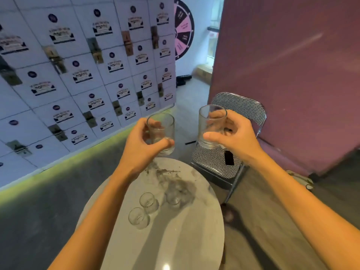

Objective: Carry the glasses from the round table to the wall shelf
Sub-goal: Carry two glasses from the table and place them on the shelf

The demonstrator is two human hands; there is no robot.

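My left hand (141,148) grips a clear tumbler (162,126), held upright above the far edge of the round marble table (198,227). My right hand (231,134) grips a second, taller clear glass (209,123), lifted over the chair seat. Three small clear glasses stand on the table: one (149,201) near the middle, one (138,218) closer to me, and one (175,197) to the right on the dark marble veining. No wall shelf is in view.
A checkered folding chair (239,108) stands beyond the table with a black phone (229,157) on its seat. White lockers (81,75) line the left wall. A purple partition (292,65) rises on the right. A prize wheel (184,28) hangs at the back.
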